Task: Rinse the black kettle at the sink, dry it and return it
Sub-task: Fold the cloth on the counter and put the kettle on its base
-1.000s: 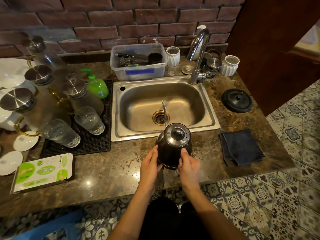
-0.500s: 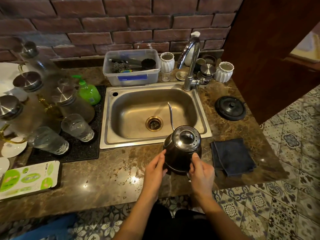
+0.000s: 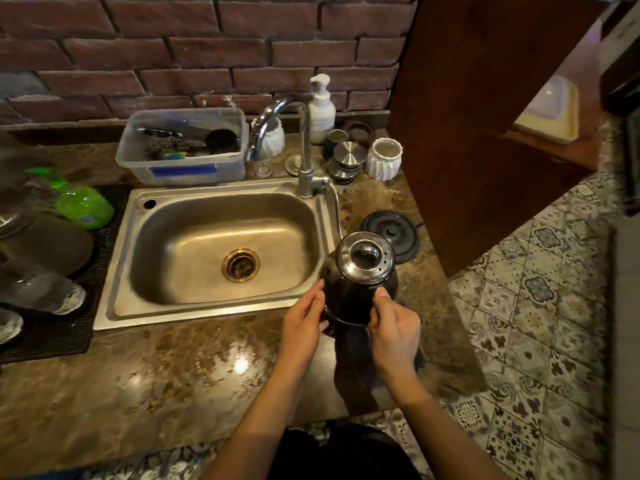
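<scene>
The black kettle (image 3: pixel 356 292) with a shiny steel lid and a thin gooseneck spout is held upright above the counter, just right of the steel sink (image 3: pixel 221 306). My left hand (image 3: pixel 303 327) presses its left side and my right hand (image 3: pixel 394 327) grips its right side near the handle. Its round black base (image 3: pixel 394 230) lies on the counter just behind it. A dark blue cloth (image 3: pixel 353 358) lies under the kettle and my hands, mostly hidden.
A chrome tap (image 3: pixel 304 147) stands behind the sink. A plastic tub (image 3: pixel 183 168) of scrubbers, a white pump bottle (image 3: pixel 321 109) and white cups (image 3: pixel 384 159) line the brick wall. A green soap bottle (image 3: pixel 83 206) and glassware sit on a black mat (image 3: pixel 69 327) at left. A wooden panel (image 3: pixel 485 133) rises at right.
Both hands have carried the kettle to the right, from in front of the sink to over the blue cloth, close to the black base. The view has shifted right too.
</scene>
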The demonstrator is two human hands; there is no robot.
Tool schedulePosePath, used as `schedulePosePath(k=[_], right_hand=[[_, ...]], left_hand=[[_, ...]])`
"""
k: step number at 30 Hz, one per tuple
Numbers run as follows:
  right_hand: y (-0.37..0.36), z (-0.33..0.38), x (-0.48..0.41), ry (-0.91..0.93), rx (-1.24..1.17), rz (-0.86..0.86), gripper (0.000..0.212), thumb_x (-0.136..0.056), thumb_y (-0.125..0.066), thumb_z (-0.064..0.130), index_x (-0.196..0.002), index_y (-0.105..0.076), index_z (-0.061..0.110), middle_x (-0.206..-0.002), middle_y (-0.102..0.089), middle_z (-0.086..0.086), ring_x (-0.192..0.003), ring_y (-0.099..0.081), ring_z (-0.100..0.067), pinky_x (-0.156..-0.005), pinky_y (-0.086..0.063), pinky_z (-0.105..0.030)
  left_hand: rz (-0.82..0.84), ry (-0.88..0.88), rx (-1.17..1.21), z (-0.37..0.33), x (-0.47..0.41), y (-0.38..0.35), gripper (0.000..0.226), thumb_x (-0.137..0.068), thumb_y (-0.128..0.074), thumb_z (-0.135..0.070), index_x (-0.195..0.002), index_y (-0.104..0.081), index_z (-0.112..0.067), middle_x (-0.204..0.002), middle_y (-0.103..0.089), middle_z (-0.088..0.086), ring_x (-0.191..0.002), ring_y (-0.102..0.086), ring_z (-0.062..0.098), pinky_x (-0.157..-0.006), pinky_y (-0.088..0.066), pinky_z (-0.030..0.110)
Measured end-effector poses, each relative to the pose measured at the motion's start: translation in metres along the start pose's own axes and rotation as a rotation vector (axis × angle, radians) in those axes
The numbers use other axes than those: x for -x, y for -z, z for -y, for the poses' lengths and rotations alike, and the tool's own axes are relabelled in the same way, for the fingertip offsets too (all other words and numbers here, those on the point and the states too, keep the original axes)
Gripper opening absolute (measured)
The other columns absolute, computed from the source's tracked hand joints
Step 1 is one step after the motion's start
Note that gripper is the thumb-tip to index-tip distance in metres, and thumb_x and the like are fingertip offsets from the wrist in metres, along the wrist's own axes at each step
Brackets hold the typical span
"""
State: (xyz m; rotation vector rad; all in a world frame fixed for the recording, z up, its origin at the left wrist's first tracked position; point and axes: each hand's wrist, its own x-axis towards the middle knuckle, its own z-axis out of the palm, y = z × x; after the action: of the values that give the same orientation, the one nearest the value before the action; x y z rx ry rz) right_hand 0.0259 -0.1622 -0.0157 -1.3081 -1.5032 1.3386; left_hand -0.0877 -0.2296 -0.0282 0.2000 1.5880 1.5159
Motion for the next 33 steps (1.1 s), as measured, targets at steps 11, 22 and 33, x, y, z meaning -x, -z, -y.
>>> schedulePosePath(k=[11, 22, 33], right_hand=[[0.053, 0.006, -0.119, 0.053, 0.011, -0.01, 0.06, -0.095, -0.051, 0.031, -0.052, -0.039, -0.009, -0.048, -0.039, -0.01, -0.046, -0.035, -0.016, -0.048, -0.025, -0.032], [0.052, -0.014, -0.196, 0.001, 0.05, 0.015, 0.065, -0.088, -0.047, 0.05, -0.053, -0.046, -0.005, -0.048, -0.044, -0.006, -0.046, -0.037, -0.011, -0.047, -0.026, -0.025], [0.046, -0.026, -0.213, -0.035, -0.027, 0.06, 0.063, -0.09, -0.047, 0.051, -0.055, -0.045, -0.001, -0.05, -0.044, -0.007, -0.049, -0.04, -0.018, -0.054, -0.032, -0.034]], left_hand=[[0.009, 0.031, -0.033, -0.024, -0.065, -0.108, 0.041, -0.101, -0.055, -0.014, -0.138, -0.058, -0.029, -0.112, -0.065, -0.024, -0.107, -0.062, -0.004, -0.104, -0.05, 0.041], [-0.015, 0.06, -0.073, -0.027, -0.132, -0.143, 0.04, -0.1, -0.056, -0.012, -0.131, -0.062, -0.037, -0.129, -0.065, -0.006, -0.115, -0.063, 0.004, -0.104, -0.053, 0.044], [-0.011, 0.074, -0.118, -0.023, -0.151, -0.151, 0.043, -0.1, -0.057, -0.017, -0.135, -0.057, -0.042, -0.127, -0.062, -0.013, -0.122, -0.059, 0.007, -0.109, -0.047, 0.048]])
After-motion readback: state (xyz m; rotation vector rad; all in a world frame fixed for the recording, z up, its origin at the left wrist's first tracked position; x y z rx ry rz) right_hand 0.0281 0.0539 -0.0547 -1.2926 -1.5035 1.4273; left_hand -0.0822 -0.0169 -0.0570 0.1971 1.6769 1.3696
